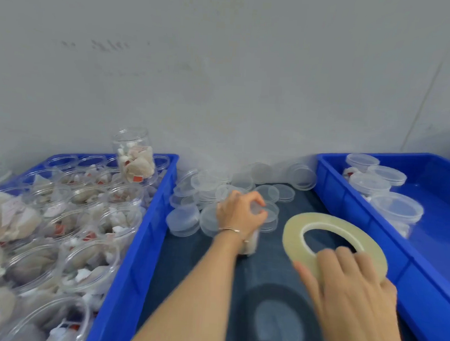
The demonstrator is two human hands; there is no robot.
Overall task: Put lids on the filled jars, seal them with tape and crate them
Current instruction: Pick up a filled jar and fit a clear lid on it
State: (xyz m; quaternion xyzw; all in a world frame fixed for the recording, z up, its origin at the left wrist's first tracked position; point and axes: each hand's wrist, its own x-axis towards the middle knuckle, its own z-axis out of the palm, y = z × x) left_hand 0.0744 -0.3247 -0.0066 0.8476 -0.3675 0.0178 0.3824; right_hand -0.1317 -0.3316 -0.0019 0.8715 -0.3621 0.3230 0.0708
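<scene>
Both bare forearms are seen reaching forward from the lower edge of the view. The left hand (240, 210) is extended farther, its back turned upward and its fingers (256, 198) curled downward around a clear lid (270, 211); a thin bracelet (230, 230) is worn at the wrist. The right hand (353, 289) is held nearer, beside and below the left hand, palm down, with the back of the hand shown. Its fingers are laid over the near rim of a tape roll (293, 234), while the thumb is stretched along the roll's outer edge, so that the roll is gripped.
</scene>
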